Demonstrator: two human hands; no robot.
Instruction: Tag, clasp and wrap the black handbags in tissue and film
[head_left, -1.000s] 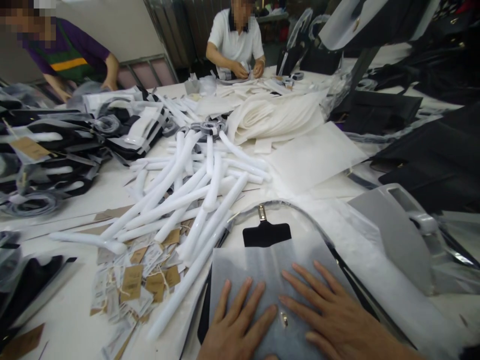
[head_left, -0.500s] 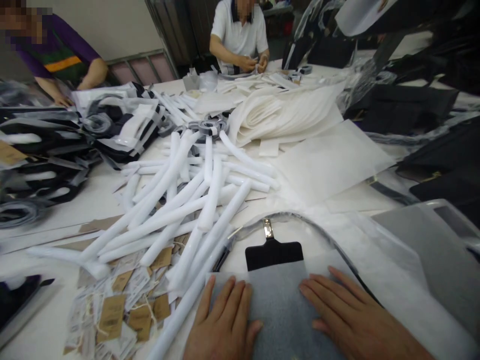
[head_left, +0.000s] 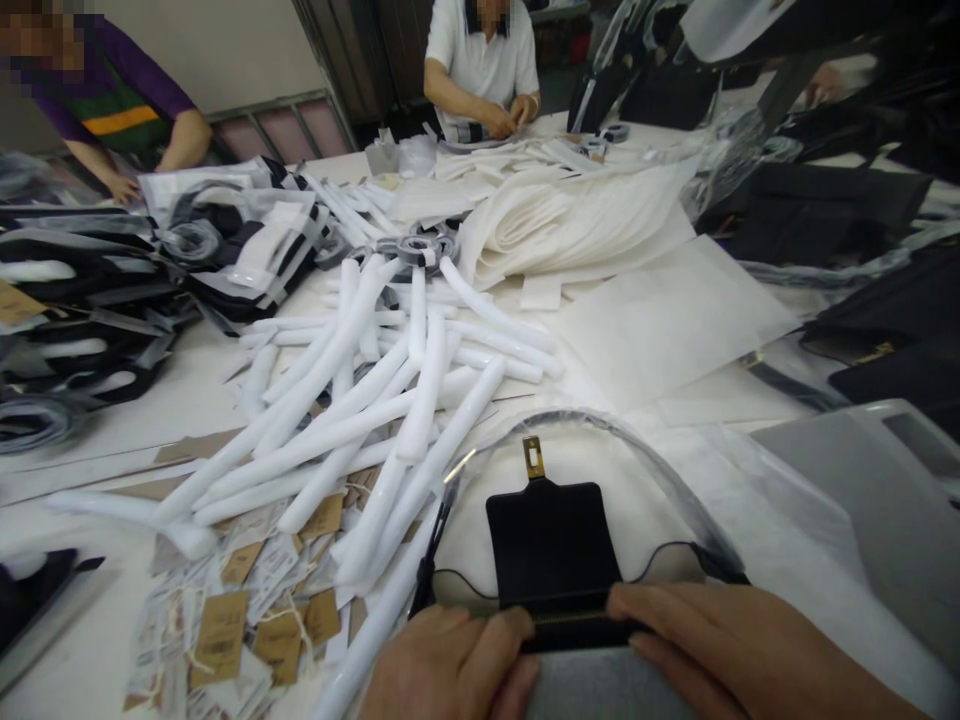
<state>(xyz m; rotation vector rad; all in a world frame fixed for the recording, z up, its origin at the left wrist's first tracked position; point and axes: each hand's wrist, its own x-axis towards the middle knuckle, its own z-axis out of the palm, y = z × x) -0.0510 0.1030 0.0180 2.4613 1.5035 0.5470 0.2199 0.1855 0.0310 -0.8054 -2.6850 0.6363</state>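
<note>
A black bag [head_left: 555, 540] lies at the bottom centre, its flap with a gold clasp [head_left: 533, 458] spread away from me and its plastic-wrapped strap arched beyond. My left hand [head_left: 457, 660] grips the bag's left part at the opening, fingers bent together. On the right part, my right hand [head_left: 697, 630] holds the same edge, fingers pressed together over it. Between the hands a zipper line shows on the edge, and a grey translucent sheet [head_left: 585, 685] sits just below it.
White foam tubes [head_left: 375, 410] and brown tags [head_left: 219, 635] lie to the left. Beyond are stacked white sheets [head_left: 570, 225]. Black bags pile at left [head_left: 82, 270] and right [head_left: 825, 215]. Two people [head_left: 480, 70] [head_left: 142, 110] work across the table.
My hands have gone from lying flat on the grey sheet to gripping the bag's edge. More of the black flap and the bag's opening now show, and the sheet sits lower.
</note>
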